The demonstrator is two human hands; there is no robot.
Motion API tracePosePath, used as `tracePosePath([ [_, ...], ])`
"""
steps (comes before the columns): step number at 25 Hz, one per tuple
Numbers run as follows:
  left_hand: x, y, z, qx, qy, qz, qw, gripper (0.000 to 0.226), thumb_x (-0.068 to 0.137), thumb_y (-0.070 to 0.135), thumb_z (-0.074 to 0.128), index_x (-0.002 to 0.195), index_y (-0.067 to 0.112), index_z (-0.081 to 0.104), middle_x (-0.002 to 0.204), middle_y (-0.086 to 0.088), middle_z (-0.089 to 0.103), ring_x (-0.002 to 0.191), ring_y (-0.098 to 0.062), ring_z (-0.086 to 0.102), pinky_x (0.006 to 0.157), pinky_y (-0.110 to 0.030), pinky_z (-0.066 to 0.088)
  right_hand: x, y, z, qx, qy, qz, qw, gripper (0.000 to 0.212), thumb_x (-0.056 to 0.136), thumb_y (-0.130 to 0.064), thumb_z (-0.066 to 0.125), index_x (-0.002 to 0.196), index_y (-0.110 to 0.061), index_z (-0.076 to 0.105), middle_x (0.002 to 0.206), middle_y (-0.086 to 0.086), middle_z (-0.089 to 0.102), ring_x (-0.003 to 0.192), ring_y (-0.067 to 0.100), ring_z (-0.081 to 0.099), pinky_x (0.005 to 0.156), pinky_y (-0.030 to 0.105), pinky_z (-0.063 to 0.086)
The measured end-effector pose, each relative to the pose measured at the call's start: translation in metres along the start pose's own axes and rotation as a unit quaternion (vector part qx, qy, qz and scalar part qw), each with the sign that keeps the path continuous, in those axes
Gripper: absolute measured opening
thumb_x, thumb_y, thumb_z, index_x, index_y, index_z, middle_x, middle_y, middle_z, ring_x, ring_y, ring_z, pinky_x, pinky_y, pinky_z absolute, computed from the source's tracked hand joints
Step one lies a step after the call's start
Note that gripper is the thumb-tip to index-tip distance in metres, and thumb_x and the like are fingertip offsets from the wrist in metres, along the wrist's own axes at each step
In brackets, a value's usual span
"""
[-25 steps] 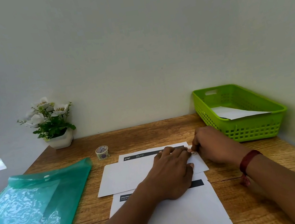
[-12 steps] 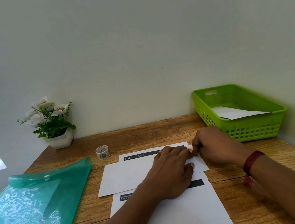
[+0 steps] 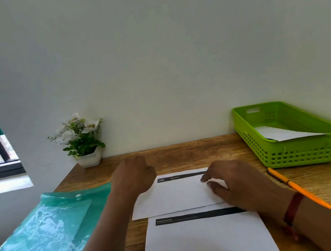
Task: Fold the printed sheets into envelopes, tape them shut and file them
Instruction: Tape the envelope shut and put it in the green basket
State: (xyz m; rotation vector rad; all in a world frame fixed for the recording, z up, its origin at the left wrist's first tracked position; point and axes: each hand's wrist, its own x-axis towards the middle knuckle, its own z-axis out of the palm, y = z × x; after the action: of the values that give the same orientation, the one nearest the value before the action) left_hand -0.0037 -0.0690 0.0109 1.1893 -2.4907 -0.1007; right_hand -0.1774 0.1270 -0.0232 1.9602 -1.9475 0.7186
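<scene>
A folded white sheet (image 3: 172, 196) with a dark header strip lies across the middle of the wooden desk. My right hand (image 3: 235, 183) rests on its right end, fingers pinching the small flap there. My left hand (image 3: 133, 174) hovers past the sheet's top left corner with its fingers curled down; the tape roll that stood there is hidden under it. A second printed sheet (image 3: 206, 245) lies flat nearer to me. At the back right, the green basket (image 3: 292, 156) holds one folded white paper (image 3: 282, 134).
A teal plastic folder (image 3: 37, 241) covers the desk's left side. A white pot of flowers (image 3: 89, 158) stands at the back left by the wall. An orange pencil (image 3: 295, 187) lies to the right of the sheets. A window is at far left.
My left hand has lifted off the folded sheet and moved left and back, over where the tape roll stood. My right hand stays on the sheet's right end. The view has swung left.
</scene>
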Motion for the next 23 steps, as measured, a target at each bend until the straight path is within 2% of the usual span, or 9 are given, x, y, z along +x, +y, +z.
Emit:
tracePosePath([
  [3,0.005,-0.014,0.003,0.017,-0.055,0.016,0.998,0.005,0.088,0.024,0.052,0.086,0.020,0.053,0.093,0.000,0.058,0.084,-0.018,0.057,0.072,-0.032,0.050,-0.002,-0.014,0.013,0.027,-0.080,-0.015,0.996,0.039,0.092,-0.053,0.041,0.120,-0.034,0.060,0.122,-0.019,0.061,0.112,-0.001,0.053,0.092,0.018,0.042],
  [5,0.007,-0.017,0.007,0.038,-0.066,0.027,0.997,0.008,0.089,0.026,0.050,0.091,0.020,0.055,0.096,0.000,0.059,0.086,-0.017,0.056,0.075,-0.033,0.050,-0.002,-0.013,0.019,0.032,-0.112,-0.017,0.993,0.048,0.090,-0.060,0.038,0.129,-0.036,0.054,0.133,-0.021,0.054,0.122,-0.003,0.046,0.101,0.020,0.039],
  [8,0.008,-0.019,0.014,0.062,-0.073,0.054,0.994,0.011,0.091,0.030,0.045,0.091,0.020,0.051,0.097,-0.001,0.059,0.087,-0.019,0.055,0.074,-0.033,0.048,-0.004,-0.007,0.021,0.020,-0.128,-0.015,0.991,0.048,0.091,-0.060,0.040,0.132,-0.038,0.052,0.139,-0.022,0.048,0.129,-0.003,0.040,0.105,0.021,0.035],
  [14,0.008,-0.021,0.020,0.075,-0.063,0.069,0.993,0.025,0.094,0.039,0.043,0.086,0.018,0.054,0.090,-0.001,0.060,0.083,-0.018,0.057,0.074,-0.034,0.050,-0.004,-0.007,0.021,0.021,-0.132,-0.021,0.991,0.042,0.092,-0.057,0.042,0.127,-0.038,0.056,0.136,-0.021,0.051,0.125,-0.004,0.043,0.103,0.022,0.038],
  [17,0.010,-0.023,0.020,0.064,-0.073,0.053,0.994,0.042,0.096,0.046,0.041,0.072,0.015,0.057,0.076,0.000,0.059,0.071,-0.014,0.055,0.064,-0.031,0.043,-0.004,-0.007,0.021,0.022,-0.136,-0.022,0.990,0.040,0.093,-0.055,0.043,0.127,-0.037,0.056,0.135,-0.021,0.051,0.125,-0.005,0.043,0.103,0.020,0.037],
  [20,0.011,-0.021,0.016,0.035,-0.070,0.044,0.996,0.056,0.095,0.052,0.042,0.056,0.014,0.050,0.060,0.000,0.052,0.059,-0.014,0.049,0.059,-0.030,0.036,-0.004,-0.007,0.021,0.023,-0.138,-0.019,0.990,0.041,0.093,-0.054,0.043,0.129,-0.038,0.055,0.136,-0.022,0.049,0.125,-0.006,0.041,0.103,0.018,0.035],
  [23,0.012,-0.016,0.010,0.024,-0.071,0.053,0.996,0.062,0.093,0.055,0.044,0.047,0.013,0.045,0.052,0.000,0.048,0.053,-0.015,0.047,0.054,-0.028,0.034,-0.003,-0.009,0.021,0.025,-0.140,-0.018,0.990,0.041,0.094,-0.054,0.044,0.131,-0.038,0.053,0.136,-0.023,0.048,0.125,-0.005,0.040,0.103,0.018,0.035],
])
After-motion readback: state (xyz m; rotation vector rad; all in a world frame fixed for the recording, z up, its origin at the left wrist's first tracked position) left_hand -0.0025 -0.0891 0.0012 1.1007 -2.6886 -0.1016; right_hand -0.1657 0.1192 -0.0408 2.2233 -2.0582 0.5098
